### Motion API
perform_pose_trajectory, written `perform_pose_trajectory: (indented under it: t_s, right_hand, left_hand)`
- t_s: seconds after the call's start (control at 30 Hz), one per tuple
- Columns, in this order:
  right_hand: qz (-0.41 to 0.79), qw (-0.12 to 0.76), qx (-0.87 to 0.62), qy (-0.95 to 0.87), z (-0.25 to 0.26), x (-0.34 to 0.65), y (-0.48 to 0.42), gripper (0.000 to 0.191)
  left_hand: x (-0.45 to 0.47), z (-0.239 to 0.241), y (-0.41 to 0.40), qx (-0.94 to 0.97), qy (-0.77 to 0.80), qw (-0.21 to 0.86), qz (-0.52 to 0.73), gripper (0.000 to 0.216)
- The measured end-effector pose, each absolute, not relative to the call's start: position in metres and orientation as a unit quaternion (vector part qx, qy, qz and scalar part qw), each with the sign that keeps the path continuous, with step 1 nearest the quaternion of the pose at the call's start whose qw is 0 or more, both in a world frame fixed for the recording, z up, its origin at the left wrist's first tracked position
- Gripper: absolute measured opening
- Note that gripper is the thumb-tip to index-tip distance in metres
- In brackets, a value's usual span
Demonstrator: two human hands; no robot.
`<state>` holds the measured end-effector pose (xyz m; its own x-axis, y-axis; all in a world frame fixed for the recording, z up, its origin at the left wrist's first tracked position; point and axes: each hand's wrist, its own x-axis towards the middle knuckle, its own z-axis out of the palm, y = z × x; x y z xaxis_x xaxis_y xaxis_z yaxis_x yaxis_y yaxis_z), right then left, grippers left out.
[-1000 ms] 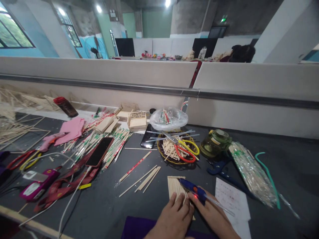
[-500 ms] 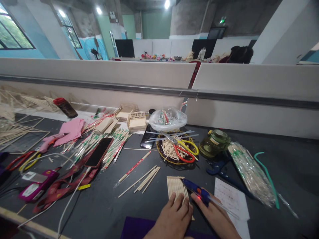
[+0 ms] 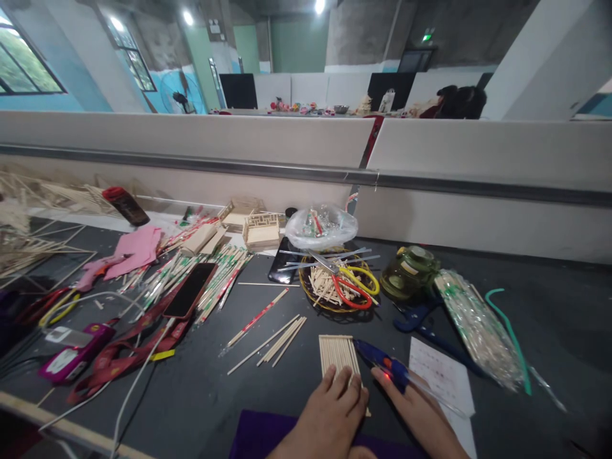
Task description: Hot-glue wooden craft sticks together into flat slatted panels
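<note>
A flat panel of thin wooden sticks (image 3: 338,350) laid side by side rests on the dark table, with a crosswise stick along its far end. My left hand (image 3: 337,405) lies over the panel's near part, fingers stretched out and pressing on it. My right hand (image 3: 421,414) is wrapped round a blue hot glue gun (image 3: 389,370) with a red light glowing on it. The glue gun's tip is beside the panel's far right corner; whether it touches, I cannot tell. Several loose sticks (image 3: 283,341) lie to the left of the panel.
Beyond the panel stands a wicker basket (image 3: 313,306) of short sticks, with scissors (image 3: 356,287) on top. A green jar (image 3: 408,274), blue pliers-like tool (image 3: 415,319), bagged sticks (image 3: 478,328) and written paper (image 3: 440,370) are right. Wrapped chopsticks, a phone (image 3: 191,290) and cables lie left.
The glue gun's tip has shifted slightly right, away from the panel's far edge. My left hand stays on the panel. The whole view has moved a little.
</note>
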<state>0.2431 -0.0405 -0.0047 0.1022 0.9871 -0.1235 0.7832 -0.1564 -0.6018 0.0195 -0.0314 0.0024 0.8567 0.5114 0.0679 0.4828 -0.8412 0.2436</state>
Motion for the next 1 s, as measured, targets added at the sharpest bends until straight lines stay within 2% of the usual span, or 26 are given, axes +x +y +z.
perform_pose_trajectory:
  t_s: [0.73,1.0]
  right_hand:
    - [0.259,0.217,-0.715,-0.612,0.0009,0.2425,-0.0420,0.042]
    - [0.267,0.199,-0.718,-0.611,0.0029,0.2411,-0.0424,0.048]
  left_hand:
    - [0.0195,0.0083,-0.0335,0.947,0.271,0.152,0.076,0.084]
    - [0.0191,0.0096,-0.0333,0.949,0.271,0.137,0.084,0.082]
